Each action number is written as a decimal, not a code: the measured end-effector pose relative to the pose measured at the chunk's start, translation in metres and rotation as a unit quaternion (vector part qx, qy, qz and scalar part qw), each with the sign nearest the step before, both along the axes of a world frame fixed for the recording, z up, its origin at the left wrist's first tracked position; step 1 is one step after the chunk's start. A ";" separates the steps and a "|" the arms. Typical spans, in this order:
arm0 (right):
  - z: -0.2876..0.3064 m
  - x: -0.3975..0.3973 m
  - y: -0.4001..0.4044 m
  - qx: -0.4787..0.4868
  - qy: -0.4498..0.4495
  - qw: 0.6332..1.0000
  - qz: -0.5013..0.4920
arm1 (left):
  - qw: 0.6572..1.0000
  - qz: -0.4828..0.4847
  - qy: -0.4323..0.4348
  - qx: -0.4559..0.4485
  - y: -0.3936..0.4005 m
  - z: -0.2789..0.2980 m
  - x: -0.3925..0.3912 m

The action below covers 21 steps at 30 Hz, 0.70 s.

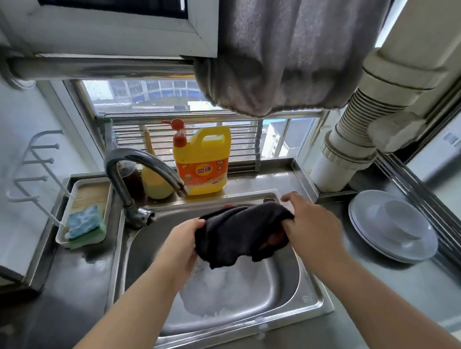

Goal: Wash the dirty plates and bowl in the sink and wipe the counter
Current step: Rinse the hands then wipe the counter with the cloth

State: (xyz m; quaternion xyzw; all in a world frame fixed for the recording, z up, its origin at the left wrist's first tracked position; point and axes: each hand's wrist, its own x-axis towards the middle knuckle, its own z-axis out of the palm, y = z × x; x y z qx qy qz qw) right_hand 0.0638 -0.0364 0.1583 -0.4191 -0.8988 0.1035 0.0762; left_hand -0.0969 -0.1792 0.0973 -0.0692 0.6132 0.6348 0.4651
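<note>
Head view: a dark cloth [240, 232] is gripped over the sink [308, 301] between the left hand [183, 243] and right hand [311, 227], fingers curled into either end, its long axis running left-right, while washed plates [383, 249] are stacked on the counter [391, 299] nearer the right hand.

Both hands fwd, L grip [183, 239] & R grip [310, 223] clenched.

Head view, looking steeply down, close over sink [308, 301]

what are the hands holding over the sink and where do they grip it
A dark cloth: the left hand grips its left end, the right hand its right end.
</note>
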 end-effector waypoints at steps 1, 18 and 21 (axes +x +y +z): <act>-0.001 0.004 0.005 -0.053 0.043 0.997 -0.031 | 1.000 0.015 -0.011 0.000 0.002 0.000 0.000; -0.007 0.040 0.069 -0.682 0.351 0.640 0.040 | 0.988 -0.104 -0.013 0.112 0.045 0.005 0.070; -0.023 0.051 0.070 -0.580 0.334 0.742 0.017 | 0.999 -0.013 0.032 0.042 0.040 0.003 0.060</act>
